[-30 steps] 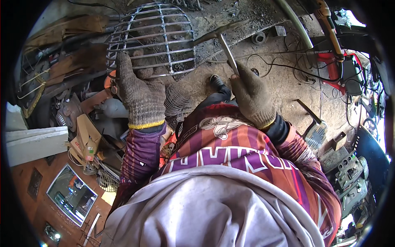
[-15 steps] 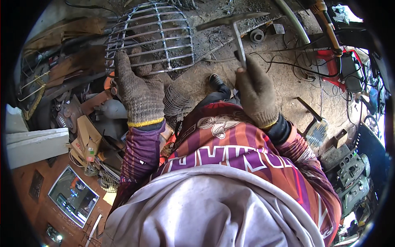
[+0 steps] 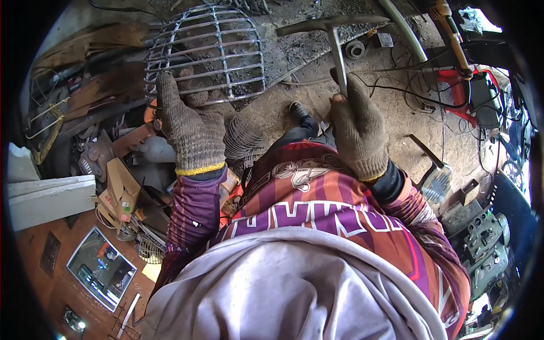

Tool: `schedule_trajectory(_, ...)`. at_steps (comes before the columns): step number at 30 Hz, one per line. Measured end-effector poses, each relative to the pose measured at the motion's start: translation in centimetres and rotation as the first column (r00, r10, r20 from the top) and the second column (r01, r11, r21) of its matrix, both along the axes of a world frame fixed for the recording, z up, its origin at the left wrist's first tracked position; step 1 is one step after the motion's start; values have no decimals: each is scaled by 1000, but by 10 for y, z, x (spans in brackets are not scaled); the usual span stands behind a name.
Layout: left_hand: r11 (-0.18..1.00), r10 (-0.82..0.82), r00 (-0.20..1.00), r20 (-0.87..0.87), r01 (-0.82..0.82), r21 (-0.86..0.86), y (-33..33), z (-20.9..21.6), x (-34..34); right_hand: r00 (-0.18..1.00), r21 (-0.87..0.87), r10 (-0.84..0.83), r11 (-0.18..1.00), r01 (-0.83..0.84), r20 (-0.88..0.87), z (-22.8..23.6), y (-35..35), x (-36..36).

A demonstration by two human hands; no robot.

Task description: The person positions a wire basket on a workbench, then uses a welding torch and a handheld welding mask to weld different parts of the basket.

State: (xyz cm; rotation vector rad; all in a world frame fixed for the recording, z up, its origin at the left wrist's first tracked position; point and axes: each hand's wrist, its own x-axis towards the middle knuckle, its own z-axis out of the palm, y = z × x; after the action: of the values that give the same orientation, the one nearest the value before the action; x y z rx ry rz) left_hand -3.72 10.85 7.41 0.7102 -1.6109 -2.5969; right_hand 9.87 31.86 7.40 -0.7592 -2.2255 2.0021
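Note:
My left hand (image 3: 191, 130), in a knitted work glove with a yellow cuff, grips the near left end of a welded metal grille (image 3: 223, 58). Its thumb lies along the outer bars, while the other fingers go in behind them and are partly hidden. The grille is a curved cage of thin parallel rods with cross ribs, held up at the upper left. Over to the right, my gloved right hand (image 3: 360, 130) is closed round the handle of a chipping hammer (image 3: 338, 54). The hammer's long pointed head is up, apart from the grille.
Coiled wire (image 3: 243, 139) lies beside my left wrist. A shoe (image 3: 297, 111) shows on the floor between my hands. On the right are a red and black machine (image 3: 459, 93) with cables and an electrode holder (image 3: 451, 39). A wire brush (image 3: 436, 184) lies nearer. Scrap and cardboard (image 3: 116, 190) crowd the left.
My right hand has moved a little to the right with the chipping hammer, so its head is farther from the grille. The grille has shifted very slightly; my left hand keeps its hold.

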Motion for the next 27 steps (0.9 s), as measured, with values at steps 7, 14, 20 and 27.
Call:
schedule_trajectory(7, 1000, 16, 1000, 4, -16, 27, 3, -1, -1, 978, 312, 207, 929, -198, 3, -17, 0, -3)
schedule_trajectory(14, 999, -25, 999, 19, 25, 27, 0, -2, 0, 995, 196, 91, 977, -80, -48, -18, 0, 4)
schedule_trajectory(20, 997, -68, 997, -25, 69, 41, -5, -6, 2, 982, 291, 189, 940, -179, -4, -14, 1, -3)
schedule_trajectory(27, 999, -45, 999, 21, 45, 6, 1, 0, 2, 964, 428, 266, 868, -253, 29, -14, 0, -4)
